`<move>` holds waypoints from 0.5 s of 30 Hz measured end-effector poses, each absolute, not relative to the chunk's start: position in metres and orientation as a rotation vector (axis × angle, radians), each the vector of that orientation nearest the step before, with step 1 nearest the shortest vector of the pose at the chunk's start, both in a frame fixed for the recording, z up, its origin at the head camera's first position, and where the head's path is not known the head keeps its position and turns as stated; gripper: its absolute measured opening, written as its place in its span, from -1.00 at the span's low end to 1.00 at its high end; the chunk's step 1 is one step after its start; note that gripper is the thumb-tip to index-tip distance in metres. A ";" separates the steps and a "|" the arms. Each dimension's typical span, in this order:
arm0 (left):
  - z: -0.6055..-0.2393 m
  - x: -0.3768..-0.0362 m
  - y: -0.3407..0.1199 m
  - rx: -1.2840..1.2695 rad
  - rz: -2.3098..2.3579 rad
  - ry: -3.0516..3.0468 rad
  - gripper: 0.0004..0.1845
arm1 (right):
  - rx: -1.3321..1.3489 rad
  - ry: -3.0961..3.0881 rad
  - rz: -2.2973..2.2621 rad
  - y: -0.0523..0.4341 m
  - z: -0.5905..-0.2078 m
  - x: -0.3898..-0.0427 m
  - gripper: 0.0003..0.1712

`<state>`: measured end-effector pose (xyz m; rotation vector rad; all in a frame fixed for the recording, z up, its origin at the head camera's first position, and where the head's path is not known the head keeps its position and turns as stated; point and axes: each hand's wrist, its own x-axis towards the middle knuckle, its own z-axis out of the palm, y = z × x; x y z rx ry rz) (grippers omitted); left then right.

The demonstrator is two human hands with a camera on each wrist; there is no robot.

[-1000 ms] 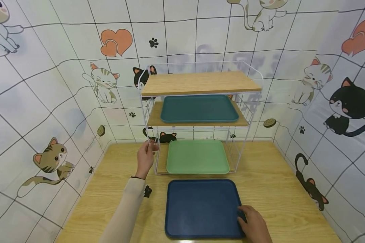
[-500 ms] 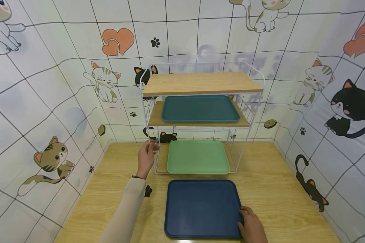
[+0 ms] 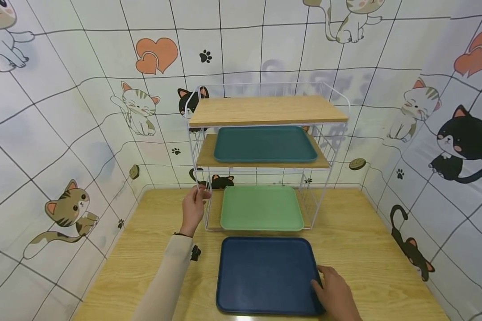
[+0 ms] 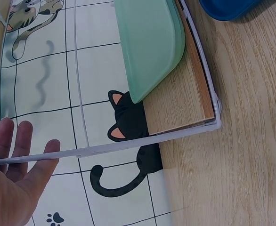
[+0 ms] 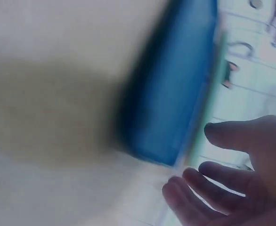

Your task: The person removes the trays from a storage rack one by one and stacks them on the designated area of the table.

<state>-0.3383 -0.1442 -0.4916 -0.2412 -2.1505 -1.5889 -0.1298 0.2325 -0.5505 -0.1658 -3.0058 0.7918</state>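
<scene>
A dark blue tray (image 3: 265,274) lies flat on the near middle of the wooden table (image 3: 365,249), its far edge just in front of a white wire rack (image 3: 193,147) with three wooden shelves. The right hand (image 3: 335,292) rests at the tray's near right corner, fingers on its rim; in the right wrist view the fingers (image 5: 218,176) look spread and only loosely bent beside the tray's edge (image 5: 175,94), though that picture is badly blurred and a firm grip cannot be made out

The left hand (image 3: 193,209) is raised at the rack's near left post. From the head view its fingertips meet the wire about level with the far edge of the lowest shelf. The left wrist view shows the hand (image 4: 11,183) with fingers (image 4: 22,141) nearly straight, lying against a thin white wire bar (image 4: 105,148) rather than curled round it

On the rack's lowest shelf sits a light green tray (image 3: 261,207), its near edge reaching the front of the shelf and close to the blue tray. A teal tray (image 3: 265,143) lies on the middle shelf, and the top shelf (image 3: 265,109) is bare wood. The left arm wears a beige sleeve (image 3: 164,281), with a small black clip-like object (image 3: 194,253) on the table just beside it. Cartoon cat wallpaper (image 3: 64,133) with a tile pattern covers the walls around the table
</scene>
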 end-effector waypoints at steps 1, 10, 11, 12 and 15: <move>-0.491 -0.338 -0.144 -0.242 -1.588 -2.153 -0.68 | -0.168 -2.979 0.833 0.234 -0.541 -0.133 -0.48; -0.489 -0.338 -0.145 -0.201 -1.628 -2.178 -0.67 | 0.014 -2.702 1.002 0.249 -0.452 -0.174 -0.51; -0.489 -0.337 -0.145 -0.202 -1.624 -2.181 -0.67 | 0.039 -2.678 0.996 0.251 -0.443 -0.180 -0.50; -0.490 -0.337 -0.144 -0.205 -1.621 -2.180 -0.66 | 0.068 -2.650 0.978 0.252 -0.434 -0.185 -0.49; -0.491 -0.338 -0.144 -0.204 -1.621 -2.171 -0.67 | 0.144 -2.574 0.905 0.254 -0.409 -0.204 -0.48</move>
